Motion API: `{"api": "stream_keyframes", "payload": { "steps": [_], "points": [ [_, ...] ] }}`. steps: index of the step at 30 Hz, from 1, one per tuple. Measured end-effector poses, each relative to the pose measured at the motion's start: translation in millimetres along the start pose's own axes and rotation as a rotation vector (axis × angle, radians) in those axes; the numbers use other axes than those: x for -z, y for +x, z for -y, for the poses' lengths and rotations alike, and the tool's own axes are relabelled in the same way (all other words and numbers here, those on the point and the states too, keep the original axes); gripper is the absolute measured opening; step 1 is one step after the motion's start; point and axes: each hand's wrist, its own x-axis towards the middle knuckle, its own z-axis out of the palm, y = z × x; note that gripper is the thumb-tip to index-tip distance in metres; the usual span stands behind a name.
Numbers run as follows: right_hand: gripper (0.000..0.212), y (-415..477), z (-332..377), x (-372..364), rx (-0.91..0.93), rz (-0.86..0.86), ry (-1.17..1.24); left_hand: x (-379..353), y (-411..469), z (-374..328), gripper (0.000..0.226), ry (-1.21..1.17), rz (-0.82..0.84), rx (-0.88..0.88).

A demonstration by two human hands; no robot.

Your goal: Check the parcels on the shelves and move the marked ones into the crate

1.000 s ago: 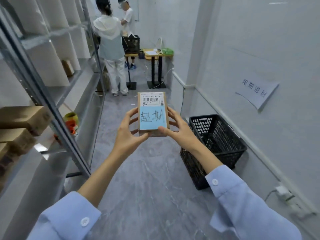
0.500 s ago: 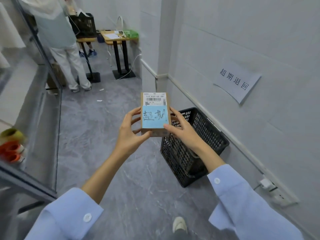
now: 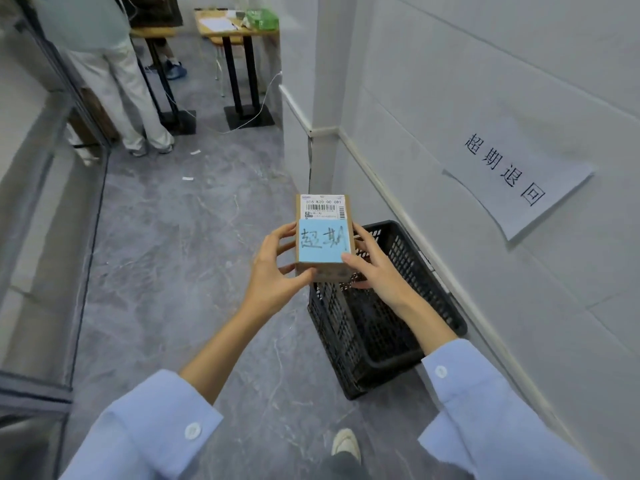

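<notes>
two hands gripping brown parcel, blue handwritten note, barcode label

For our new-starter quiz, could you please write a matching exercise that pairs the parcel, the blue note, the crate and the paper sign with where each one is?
Things:
1. parcel
2. blue note
3. crate
4. paper sign

Places:
A. standing on the floor
B. held between the left hand and right hand
C. fixed to the wall
D. stuck on the parcel

Pairs: 1-B, 2-D, 3-A, 4-C.
</notes>
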Motion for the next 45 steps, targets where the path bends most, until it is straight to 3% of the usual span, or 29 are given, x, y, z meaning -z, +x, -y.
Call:
{"api": "stream_keyframes", "payload": {
  "steps": [9, 12, 16, 19, 34, 45],
  "points": [
    [0.062, 94, -92, 92, -0.209, 0.033, 0.072, -80, 85, 77, 0.077, 0.387, 0.186, 0.104],
    [0.071, 122, -126, 109, -0.286, 0.044, 0.065, -93, 104, 103, 0.077, 0.573, 0.200, 0.092],
    [0.053, 158, -178, 127, -0.352, 0.005, 0.063, -105, 128, 147, 0.073, 0.761, 0.199, 0.108],
    [0.055, 183, -219, 135, -0.406, -0.009, 0.032, -111, 147, 183, 0.079, 0.852, 0.197, 0.144],
    [0.059, 327, -452, 92, -0.500, 0.065, -0.045, -141, 185, 365, 0.083, 0.939, 0.207, 0.285],
    [0.062, 374, -552, 70, -0.551, 0.064, 0.024, -152, 189, 440, 0.079, 0.945, 0.168, 0.301]
  ]
}}
